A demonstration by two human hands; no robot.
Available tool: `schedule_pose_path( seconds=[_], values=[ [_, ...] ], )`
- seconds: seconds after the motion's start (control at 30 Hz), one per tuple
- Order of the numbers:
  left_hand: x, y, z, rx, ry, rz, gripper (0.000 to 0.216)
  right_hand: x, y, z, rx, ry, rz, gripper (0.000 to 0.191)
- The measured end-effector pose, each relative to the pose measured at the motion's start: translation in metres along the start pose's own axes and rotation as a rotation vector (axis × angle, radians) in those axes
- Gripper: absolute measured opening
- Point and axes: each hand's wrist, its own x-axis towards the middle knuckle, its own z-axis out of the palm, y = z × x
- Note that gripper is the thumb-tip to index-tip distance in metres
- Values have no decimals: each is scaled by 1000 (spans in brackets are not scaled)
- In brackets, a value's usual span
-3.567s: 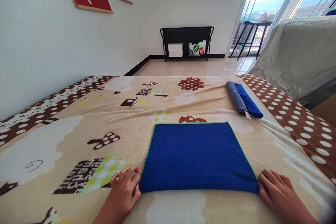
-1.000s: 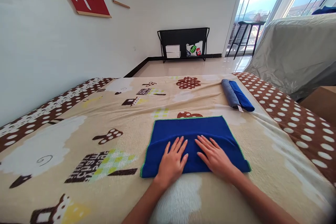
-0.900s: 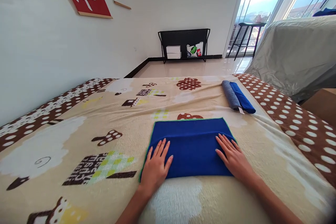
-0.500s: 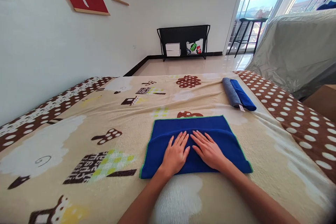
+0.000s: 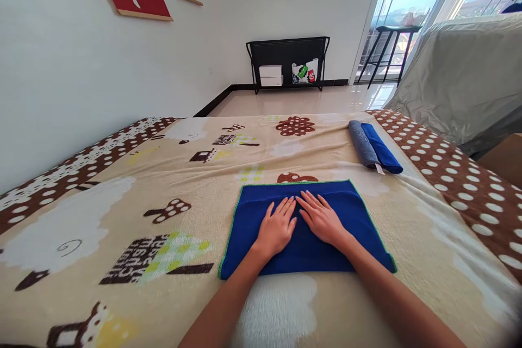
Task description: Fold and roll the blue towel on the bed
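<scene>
- L hand [image 5: 277, 228] & R hand [image 5: 322, 220]: palms down, fingers extended, both flat on blue cloth [image 5: 310, 256]; neither grips anything
- Blue cloth: lies on printed blanket [image 5: 212, 198] directly in front of person, w/ green edging [image 5: 232, 217] visible at far edge & sides
- Risk 1, wrinkling: a low crease runs across cloth near fingertips; uneven L/R pressure could push it up into a ridge
- Risk 2, near edge out of line: hands sit close tog at ctr, so near corners have no hand on them & could lift or skew; edging shows at near R corner
- Risk 3, drag: blanket is soft & has creases of its own; a hard push could shift cloth & blanket as one
- Risk 4, layer slip: layer count can't be told from this view; sideways rubbing could offset any layers beneath
- Risk 5, contact w/ grey roll [image 5: 362, 144] or narrow blue bundle [image 5: 381, 148]: both near far R side, well apart from hands; only a wide R arm sweep would cause it
</scene>
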Motion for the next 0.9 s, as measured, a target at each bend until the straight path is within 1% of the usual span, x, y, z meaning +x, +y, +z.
schedule_pose_path(
  seconds=[0.03,0.13,0.17,0.2,0.23,0.33,0.37,0.4,0.43,0.47,0.6,0.67,0.73,0.8,0.87,0.9],
  values=[
    [0,-8,0,5,14,-46,50,0,11,-1,-6,15,60,52],
    [-6,-34,-4,37,84,-256,53,-5,45,-7,-31,85,273,59],
    [-8,-37,-5,46,105,-307,55,-7,50,-10,-34,99,303,61],
    [-7,-36,-5,50,116,-327,56,-7,51,-11,-30,99,292,62],
    [-5,-32,-5,49,115,-310,56,-6,47,-12,-18,83,240,61],
    [11,-10,-2,11,48,-122,55,2,22,-9,38,-14,-12,57],
    [17,-5,-1,-4,21,-65,54,5,15,-7,53,-42,-67,55],
    [23,-2,1,-14,1,-36,54,7,12,-5,62,-57,-85,54],
    [28,-3,2,-18,-6,-42,54,8,12,-3,63,-57,-61,54],
    [31,-7,3,-16,0,-82,53,8,16,-2,56,-44,2,55],
    [29,-37,7,17,79,-359,57,2,52,2,2,54,373,65],
    [28,-47,10,20,97,-424,57,1,65,4,-9,75,464,65],
    [31,-48,9,11,97,-434,55,3,68,2,-4,77,487,64],
    [35,-44,1,0,94,-429,54,7,65,-7,7,85,482,65],
    [33,-39,-19,-7,107,-401,53,4,59,-25,21,107,441,65],
    [26,-37,-32,-11,113,-371,52,-3,57,-37,30,116,398,63]
  ],
)
